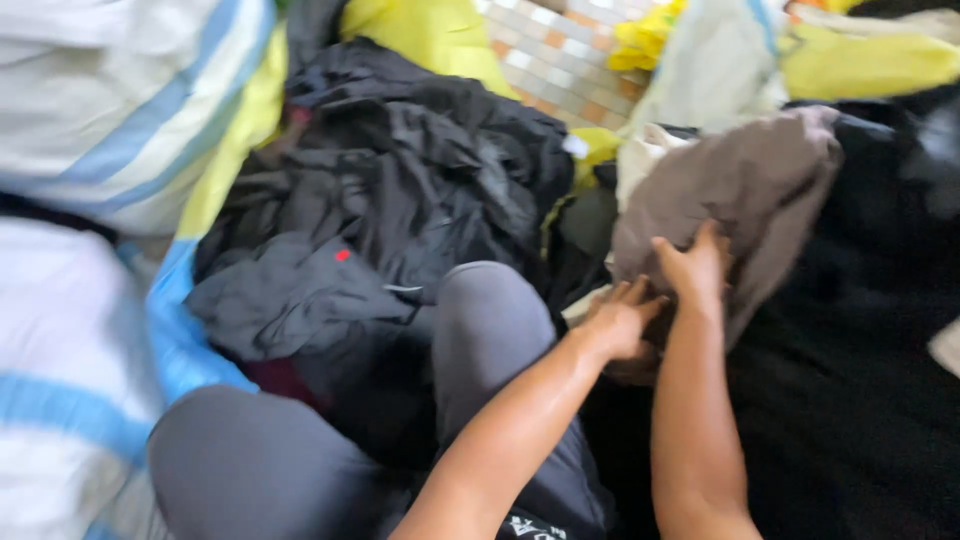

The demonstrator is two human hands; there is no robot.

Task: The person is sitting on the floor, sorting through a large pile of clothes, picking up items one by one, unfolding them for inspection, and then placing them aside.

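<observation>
A grey-brown garment [750, 180] lies bunched at the centre right, on top of black cloth [850, 400]. My right hand [693, 268] presses on its lower edge with fingers spread. Just left of it, my left hand [620, 318] reaches toward the garment's underside, fingers apart; whether it grips the cloth is unclear. Both forearms come up from the bottom of the frame. My knee in grey trousers [490, 320] sits left of the hands.
A heap of dark grey and black clothes [400, 190] fills the centre left. White sacks with blue stripes [90, 120] stand at the left. Yellow bags [860, 60] and a tiled floor [560, 50] show at the top.
</observation>
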